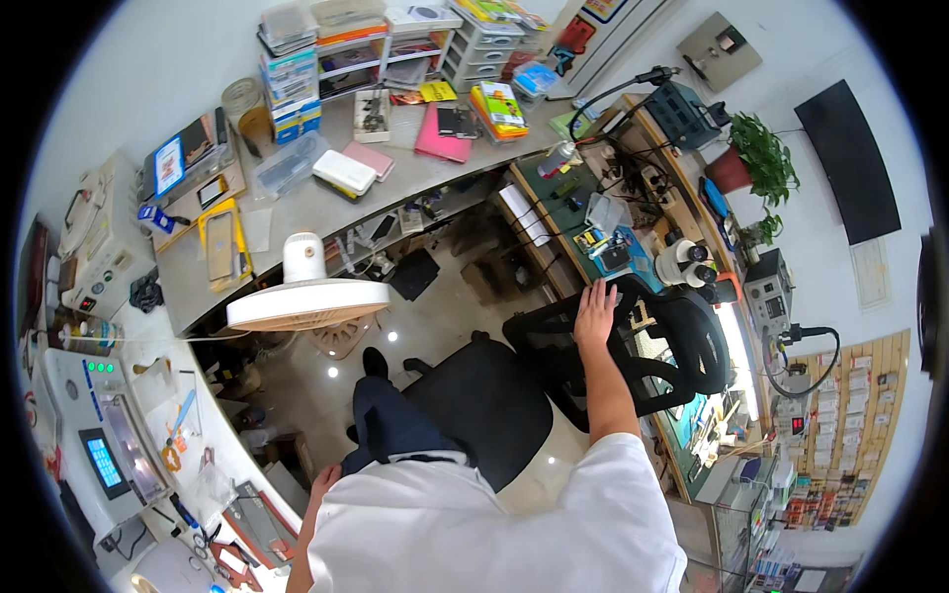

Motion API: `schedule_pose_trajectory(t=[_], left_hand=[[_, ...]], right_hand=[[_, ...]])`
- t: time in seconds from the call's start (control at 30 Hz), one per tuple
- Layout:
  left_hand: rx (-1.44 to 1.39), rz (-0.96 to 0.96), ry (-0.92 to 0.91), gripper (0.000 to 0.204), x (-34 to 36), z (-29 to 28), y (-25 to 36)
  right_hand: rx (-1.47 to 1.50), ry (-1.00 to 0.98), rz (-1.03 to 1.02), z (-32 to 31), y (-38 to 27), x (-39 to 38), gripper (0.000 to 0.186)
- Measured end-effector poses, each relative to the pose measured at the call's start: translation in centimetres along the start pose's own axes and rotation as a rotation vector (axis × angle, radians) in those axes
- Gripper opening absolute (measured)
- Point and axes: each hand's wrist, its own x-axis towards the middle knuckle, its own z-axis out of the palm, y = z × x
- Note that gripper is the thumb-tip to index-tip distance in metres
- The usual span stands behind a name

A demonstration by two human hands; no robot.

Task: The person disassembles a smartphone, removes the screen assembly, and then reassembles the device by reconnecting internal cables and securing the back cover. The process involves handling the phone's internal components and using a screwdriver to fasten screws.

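Looking down from head cam, quick rundown:

right hand: right hand lies flat on top edge of the black mesh office chair backrest, fingers spread w/ palm down, not wrapped round anything. Prob resting there to steady or swivel the chair, judging by the straight arm.

left hand: left hand hangs low by the hip next to the white shirt, touching nothing I can make out. Fingers look loosely curled, but can't tell for sure if they're together or apart, too small.

chair: sits on the glossy floor in the middle of the U of worktops, backrest toward the right bench, seat right in front of the person's leg, so it's in easy reach.

right worktop: green-matted worktop just beyond the chair, w/ a white microscope, small tools + parts trays. Scope is at the front edge, makes sense for sit-down work.

back worktop: grey worktop w/ pink folder, white box, drawer units pushed to the wall so the front stays usable.

fan: white fan stands betw. back worktop and chair, head tilted up, seen from above.

left side: white machine w/ blue screen, well apart from both hands.

plant: potted plant far right corner.
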Motion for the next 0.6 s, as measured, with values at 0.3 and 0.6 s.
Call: schedule_pose_trajectory(t=[0.3, 0.6], left_hand=[[0.023, -0.037, -0.035, 0.042, 4.0, -3.4, 0.5], [0.270, 0.009, -0.055, 0.039, 7.8, 1.2, 7.4]], right_hand=[[0.026, -0.048, 0.038, 0.3, 1.8, 3.5, 0.040], [0.384, -0.265, 0.208, 3.7, 4.4, 7.5, 0.024]])
